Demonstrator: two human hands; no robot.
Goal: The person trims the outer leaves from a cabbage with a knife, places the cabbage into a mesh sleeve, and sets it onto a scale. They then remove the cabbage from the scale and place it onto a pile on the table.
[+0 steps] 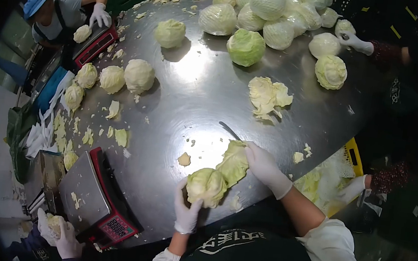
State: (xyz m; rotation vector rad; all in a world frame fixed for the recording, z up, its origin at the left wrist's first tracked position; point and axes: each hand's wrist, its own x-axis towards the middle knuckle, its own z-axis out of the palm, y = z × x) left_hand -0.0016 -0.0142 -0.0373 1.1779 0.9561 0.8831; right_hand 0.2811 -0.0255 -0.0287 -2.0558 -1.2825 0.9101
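A pale green cabbage [206,186] rests on the steel table in front of me. My left hand [187,210], in a white glove, grips its near left side. One outer leaf [234,164] is peeled out to the right of the head. My gloved right hand [267,169] is at that leaf's edge, closed on a knife whose dark, slim blade [229,130] points up and left; the handle is hidden in the hand. A small cut stem piece [184,159] lies just left of the leaf.
Wrapped cabbages [267,4] are piled at the back. A bare green cabbage [245,48] and loose leaves [268,97] lie nearer. Red scales [101,198] stand front left, beside a co-worker's gloved hands [68,241]. A yellow crate [353,157] is at right; other people work around the table.
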